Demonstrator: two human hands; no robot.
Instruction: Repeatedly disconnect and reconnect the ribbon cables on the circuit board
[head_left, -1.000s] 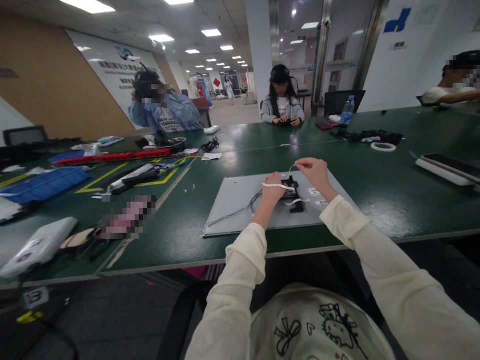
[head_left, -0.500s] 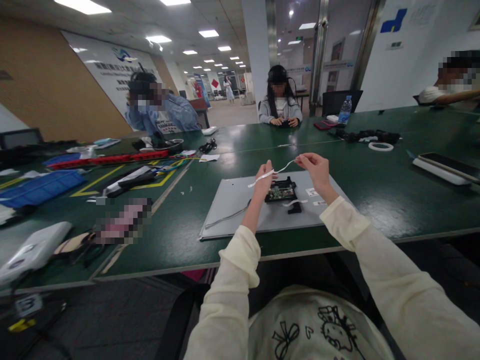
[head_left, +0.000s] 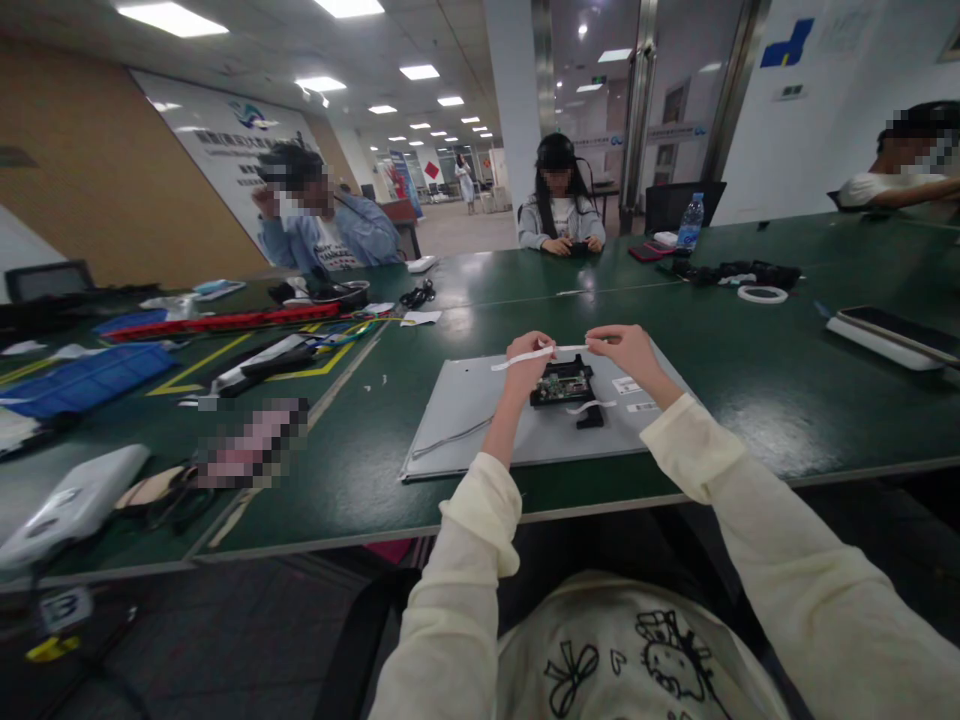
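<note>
A narrow white strip point(head_left: 523, 359), tape or flat cable, stretches between my hands above a grey flat panel point(head_left: 457, 425). My left hand point(head_left: 528, 366) is closed on its middle part, and one end sticks out to the left across the fingers. With thumb and fingers pinched, my right hand point(head_left: 626, 350) grips the other end. Below them, a green circuit board point(head_left: 564, 386) sits in a black frame on the panel. Another short white strip point(head_left: 591, 406) curves over the frame's lower part. To the left lies a thin grey cable point(head_left: 450, 438).
Left on the green table point(head_left: 375, 420) are a blue basket point(head_left: 90, 378), a white device point(head_left: 79, 500) and a blurred pink item point(head_left: 253, 442). A tape roll point(head_left: 762, 294), a water bottle point(head_left: 690, 222) and a phone point(head_left: 896, 333) lie rightward. Other people sit around the table.
My right hand has come down slightly, and the strip between the hands, which curved upward before, is now nearly straight and level. My left hand has lowered a little.
</note>
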